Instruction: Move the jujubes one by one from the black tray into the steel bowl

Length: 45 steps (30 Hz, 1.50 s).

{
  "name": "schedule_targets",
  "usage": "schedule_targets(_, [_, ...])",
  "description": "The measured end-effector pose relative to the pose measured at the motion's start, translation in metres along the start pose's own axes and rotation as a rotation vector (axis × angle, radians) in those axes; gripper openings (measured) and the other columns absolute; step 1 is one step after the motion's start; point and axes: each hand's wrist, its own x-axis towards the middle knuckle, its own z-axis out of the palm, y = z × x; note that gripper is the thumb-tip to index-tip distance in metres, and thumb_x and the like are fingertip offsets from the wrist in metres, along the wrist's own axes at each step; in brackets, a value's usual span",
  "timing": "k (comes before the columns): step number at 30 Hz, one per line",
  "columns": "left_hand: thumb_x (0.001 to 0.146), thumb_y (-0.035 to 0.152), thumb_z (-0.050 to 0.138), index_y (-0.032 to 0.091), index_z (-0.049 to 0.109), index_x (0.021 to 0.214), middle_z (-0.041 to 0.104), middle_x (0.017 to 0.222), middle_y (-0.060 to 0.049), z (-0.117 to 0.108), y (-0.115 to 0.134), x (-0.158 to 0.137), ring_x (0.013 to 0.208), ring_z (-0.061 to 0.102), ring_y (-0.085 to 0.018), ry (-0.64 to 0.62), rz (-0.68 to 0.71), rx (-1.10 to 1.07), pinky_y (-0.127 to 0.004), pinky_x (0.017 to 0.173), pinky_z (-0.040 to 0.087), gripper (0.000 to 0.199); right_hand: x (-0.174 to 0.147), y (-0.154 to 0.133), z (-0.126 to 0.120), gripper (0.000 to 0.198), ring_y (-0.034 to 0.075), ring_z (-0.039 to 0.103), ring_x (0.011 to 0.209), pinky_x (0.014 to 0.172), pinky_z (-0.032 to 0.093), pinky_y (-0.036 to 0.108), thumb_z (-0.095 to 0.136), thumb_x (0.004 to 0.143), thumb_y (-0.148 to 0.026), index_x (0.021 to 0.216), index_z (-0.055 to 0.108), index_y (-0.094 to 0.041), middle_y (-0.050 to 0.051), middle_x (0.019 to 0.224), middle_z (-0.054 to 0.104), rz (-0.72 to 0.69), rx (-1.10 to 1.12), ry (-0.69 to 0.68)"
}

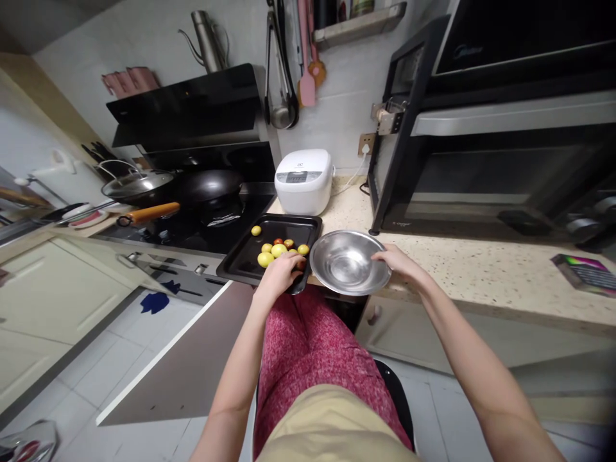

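On the black baking tray (240, 260) lie several small round yellow fruits (265, 259) and a few dark red ones (278, 242), their exact kind unclear. My left hand (283, 274) reaches over the tray's near right part, fingers curled around a small reddish fruit (301, 264) that is mostly hidden. Right beside the tray, a shiny metal bowl (344, 260) with nothing in it sits at the counter's front edge, slightly tilted. The fingers of my right hand (393, 259) are closed on the bowl's right rim.
A white rice cooker (303, 183) stands behind the tray. To the left, a wok (212, 186) and a lidded pan (139, 186) sit on the stove. An oven (491, 179) occupies the right side. An open cabinet door (178, 359) juts out below the counter (462, 256).
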Motion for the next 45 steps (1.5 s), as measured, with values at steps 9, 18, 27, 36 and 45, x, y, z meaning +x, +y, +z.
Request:
schedule_targets(9, [0.085,0.004,0.059,0.019,0.070,0.114,0.070,0.116,-0.011,0.010,0.001,0.008,0.111,0.068,-0.027,-0.007,-0.025,0.049,-0.039,0.096,0.059,0.035,-0.011,-0.008,0.009,0.013,0.015,0.051,0.053,0.049,0.037,0.026,0.054,0.062,-0.029,0.071,0.057,-0.019,-0.001,0.057,0.056,0.050,0.085,-0.066])
schedule_targets(18, [0.095,0.022,0.063,0.020,0.069,0.122,0.068,0.122,-0.009,0.004,0.019,-0.016,0.109,0.071,-0.022,0.411,-0.011,-0.333,-0.037,0.092,0.066,0.028,-0.058,-0.024,-0.005,0.028,0.024,0.068,0.083,0.073,0.052,0.032,0.059,0.092,-0.042,0.109,0.068,-0.022,0.009,0.090,0.073,-0.070,-0.150,0.465])
schedule_targets(27, [0.094,0.028,0.072,0.020,0.069,0.128,0.072,0.118,-0.008,0.023,0.085,-0.041,0.105,0.073,-0.018,0.482,-0.023,-0.627,-0.029,0.088,0.068,0.035,-0.134,-0.047,0.075,0.036,0.023,0.072,0.106,0.090,0.061,0.039,0.056,0.102,-0.018,0.136,0.065,-0.027,0.008,0.117,0.074,-0.863,-0.350,0.333])
schedule_targets(36, [0.096,0.031,0.072,0.021,0.060,0.141,0.071,0.132,-0.011,0.042,0.093,-0.041,0.113,0.074,-0.022,0.488,-0.016,-0.634,-0.033,0.094,0.066,0.047,-0.122,-0.046,0.083,0.050,0.029,0.068,0.116,0.101,0.058,0.048,0.055,0.096,-0.012,0.144,0.059,-0.027,0.011,0.124,0.071,-0.859,-0.387,0.236])
schedule_targets(45, [0.103,0.030,0.061,0.025,0.051,0.149,0.065,0.143,-0.013,0.047,0.089,-0.041,0.137,0.061,-0.026,0.414,0.130,-0.396,-0.050,0.120,0.049,0.048,-0.082,-0.047,0.055,0.030,0.029,0.071,0.104,0.094,0.057,0.045,0.062,0.090,-0.021,0.120,0.068,-0.021,0.011,0.113,0.075,-0.616,-0.303,0.383])
